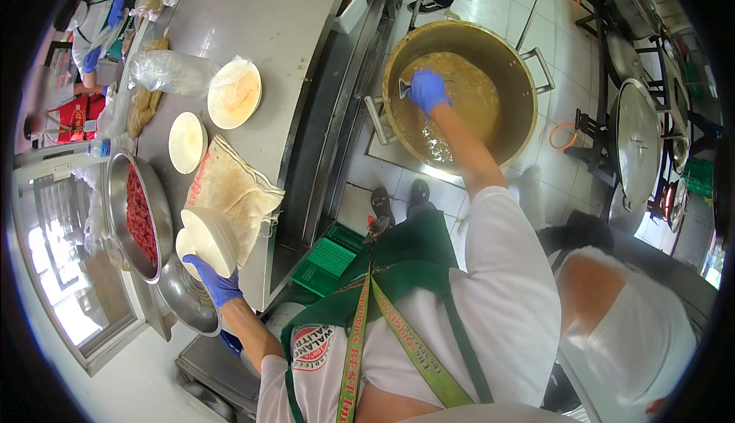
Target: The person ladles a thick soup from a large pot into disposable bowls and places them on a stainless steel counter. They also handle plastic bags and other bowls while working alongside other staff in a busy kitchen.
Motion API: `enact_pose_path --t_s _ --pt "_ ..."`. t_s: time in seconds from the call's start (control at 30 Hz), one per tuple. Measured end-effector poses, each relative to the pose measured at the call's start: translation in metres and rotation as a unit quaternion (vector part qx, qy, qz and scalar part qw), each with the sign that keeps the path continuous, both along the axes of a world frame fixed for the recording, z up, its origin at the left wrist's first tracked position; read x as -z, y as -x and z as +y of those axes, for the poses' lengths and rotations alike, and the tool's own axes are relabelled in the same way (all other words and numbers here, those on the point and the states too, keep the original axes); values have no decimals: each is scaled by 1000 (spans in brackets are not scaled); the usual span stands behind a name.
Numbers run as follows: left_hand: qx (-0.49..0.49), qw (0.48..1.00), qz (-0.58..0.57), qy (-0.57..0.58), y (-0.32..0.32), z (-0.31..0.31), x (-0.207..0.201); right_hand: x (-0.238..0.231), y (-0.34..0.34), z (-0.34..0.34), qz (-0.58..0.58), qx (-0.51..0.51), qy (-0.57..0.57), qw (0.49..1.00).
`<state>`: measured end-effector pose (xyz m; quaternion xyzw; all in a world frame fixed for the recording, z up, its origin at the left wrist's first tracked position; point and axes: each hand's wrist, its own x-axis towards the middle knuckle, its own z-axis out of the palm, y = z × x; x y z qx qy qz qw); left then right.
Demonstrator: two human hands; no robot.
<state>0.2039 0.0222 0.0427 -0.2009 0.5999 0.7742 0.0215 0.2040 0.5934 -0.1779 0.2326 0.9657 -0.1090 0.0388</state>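
Grip, right: blue-gloved right hand (426,90) closed round the handle of a small metal ladle (404,86), reaching down into the pot so the scoop meets the liquid.
Grip, left: blue-gloved left hand (214,279) clasped under a short stack of shallow white bowls (208,239), held out over the counter edge, tilted toward the body, probably kept ready beside the serving side.
Pot: large round brass-coloured metal stockpot (511,67) on the tiled floor, low and to the right of the counter, part full of thick brown gravy (467,101); side handles out to left and right.
Counter: long grey steel worktop (268,25) running away on the left; folded beige cloth (230,186) just beyond the held bowls.
Plates: one white plate (187,142) bare, one plastic-wrapped plate (234,94) behind it, covered likely to keep the food clean.
Bowls at left: wide steel basin with red pieces (139,216), empty steel bowl (187,300) below it, near the left hand.
Under counter: green plastic crate (325,258) on the floor.
Far right: round steel lids (637,140) on dark stands, well apart.
Far left: another person's blue-gloved hands (115,9) at the counter's far end.
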Motion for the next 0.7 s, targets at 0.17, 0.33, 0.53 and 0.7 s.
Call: enact_pose_path --t_s 0.17,0.33,0.53,0.7 --pt "25 999 40 10 15 -26 18 20 -50 -9 43 -110 1 993" --pt "37 998 -18 -37 19 -3 10 29 -96 -2 52 -156 58 985" --pt "43 996 -59 -50 20 22 4 34 -132 -9 112 -179 116 970" --pt "58 994 -73 -54 26 33 6 24 -149 -21 208 -111 169 957"
